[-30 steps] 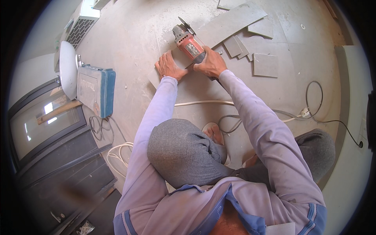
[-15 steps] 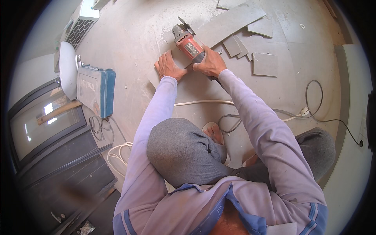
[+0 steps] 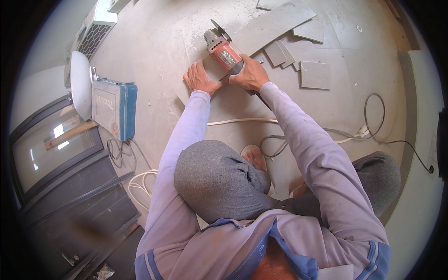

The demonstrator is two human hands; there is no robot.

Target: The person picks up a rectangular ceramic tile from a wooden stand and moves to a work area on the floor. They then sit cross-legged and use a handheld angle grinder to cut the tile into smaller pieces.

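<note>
Right hand [image 3: 252, 73] wraps my red angle grinder [image 3: 224, 49] by its body; left hand [image 3: 200, 79] lies flat on the grey tile [image 3: 205, 91] just beside the grinder. Should the disc bind and kick, those nearby fingers could be hit.

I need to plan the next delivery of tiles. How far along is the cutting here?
Done: several cut grey offcuts lie on the floor beyond the hands. In hand: the right hand grips a red angle grinder over a grey tile, which the left hand presses flat. Left: a long grey tile lies behind, seemingly whole; how far this cut has got cannot be seen.
</note>
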